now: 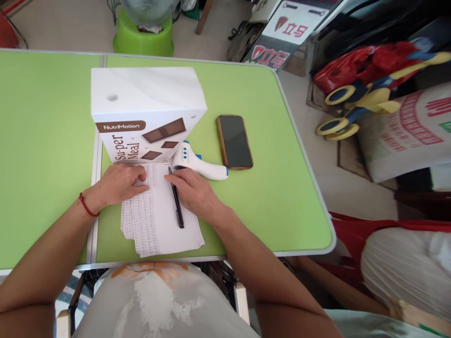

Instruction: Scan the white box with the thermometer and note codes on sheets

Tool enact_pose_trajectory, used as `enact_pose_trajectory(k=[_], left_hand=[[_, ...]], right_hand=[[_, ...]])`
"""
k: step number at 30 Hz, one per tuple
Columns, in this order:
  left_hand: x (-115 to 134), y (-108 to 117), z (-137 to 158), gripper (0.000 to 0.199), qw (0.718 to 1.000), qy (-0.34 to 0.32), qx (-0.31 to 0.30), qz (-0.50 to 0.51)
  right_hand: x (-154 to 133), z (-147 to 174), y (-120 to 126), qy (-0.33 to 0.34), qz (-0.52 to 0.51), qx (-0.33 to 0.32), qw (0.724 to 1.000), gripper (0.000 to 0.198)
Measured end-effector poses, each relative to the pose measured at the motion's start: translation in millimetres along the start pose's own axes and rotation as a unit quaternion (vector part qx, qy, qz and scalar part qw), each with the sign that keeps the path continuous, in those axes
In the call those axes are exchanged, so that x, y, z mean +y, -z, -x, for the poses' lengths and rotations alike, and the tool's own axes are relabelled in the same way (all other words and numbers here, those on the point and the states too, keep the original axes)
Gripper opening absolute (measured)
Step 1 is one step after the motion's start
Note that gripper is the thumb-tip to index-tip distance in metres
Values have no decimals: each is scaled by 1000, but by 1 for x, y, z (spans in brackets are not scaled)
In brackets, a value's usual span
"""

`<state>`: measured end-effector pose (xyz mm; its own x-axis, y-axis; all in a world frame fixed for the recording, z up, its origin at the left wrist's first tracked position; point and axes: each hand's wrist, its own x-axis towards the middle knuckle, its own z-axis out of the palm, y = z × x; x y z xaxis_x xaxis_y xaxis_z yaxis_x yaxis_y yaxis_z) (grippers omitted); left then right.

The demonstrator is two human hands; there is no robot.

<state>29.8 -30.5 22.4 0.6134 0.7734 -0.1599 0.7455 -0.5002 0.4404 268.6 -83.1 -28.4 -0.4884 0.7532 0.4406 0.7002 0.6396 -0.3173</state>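
Observation:
A stack of papers covered with small printed or written marks lies fanned at the table's near edge. My left hand rests palm down on its upper left part, thumb and forefinger apart, holding nothing visible. On the sheets lies a black pen, slanted, clip end toward me. My right hand has its fingers curled over the pen's upper end. Just beyond those fingers is a white and blue infrared thermometer. Behind the papers stands a white NutriMotion box, its printed side facing me.
A phone in a brown case lies right of the box on the green folding table. Beyond the far edge is a green stool. To the right are a printed sack, yellow-blue wheeled parts and another person's arm.

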Motion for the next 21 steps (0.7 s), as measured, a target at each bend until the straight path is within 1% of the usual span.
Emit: enact_pose_trajectory(k=[2, 3, 5, 7, 8, 10, 11, 12, 14, 16, 17, 18, 19, 20, 21], left_hand=[[-1, -1, 0, 13, 1000, -10, 12, -3], [-1, -2, 1, 13, 999, -26, 26, -6], [0, -4, 5, 12, 993, -86, 82, -9], [3, -4, 9, 15, 968, -165, 187, -6], [6, -4, 12, 15, 947, -195, 256, -4], [10, -1, 16, 11, 901, -212, 378, -8], [11, 1, 17, 12, 883, -202, 424, -7], [12, 3, 17, 14, 870, -178, 460, 0], [10, 6, 15, 20, 842, -114, 526, 27], [5, 7, 11, 30, 801, -56, 593, 56], [1, 7, 9, 38, 784, -41, 616, 70], [-2, 6, 7, 48, 779, -37, 620, 84], [-6, 5, 6, 61, 788, -33, 606, 106], [-9, 3, 5, 72, 818, -30, 558, 135], [-12, 2, 4, 79, 855, -28, 490, 166]], right_hand=[[0, 0, 0, 19, 20, -19, 999, 35], [-1, -1, 0, 28, 27, -22, 999, 35], [-3, -2, 1, 42, 36, 0, 998, 36], [-4, -3, 2, 38, 44, 57, 997, 37], [-4, -4, 2, 24, 49, 92, 994, 38], [-1, -5, 3, -32, 73, 144, 986, 40], [1, -5, 3, -70, 94, 151, 982, 43], [3, -5, 3, -109, 120, 144, 976, 47], [8, -5, 2, -175, 167, 98, 965, 54], [11, -4, 1, -207, 192, 44, 958, 58], [12, -4, 0, -212, 196, 25, 957, 57], [13, -3, -1, -212, 197, 14, 957, 55], [14, -2, -3, -210, 196, 9, 958, 53], [15, -1, -4, -208, 194, 11, 959, 51], [16, 0, -5, -206, 191, 17, 959, 49]])
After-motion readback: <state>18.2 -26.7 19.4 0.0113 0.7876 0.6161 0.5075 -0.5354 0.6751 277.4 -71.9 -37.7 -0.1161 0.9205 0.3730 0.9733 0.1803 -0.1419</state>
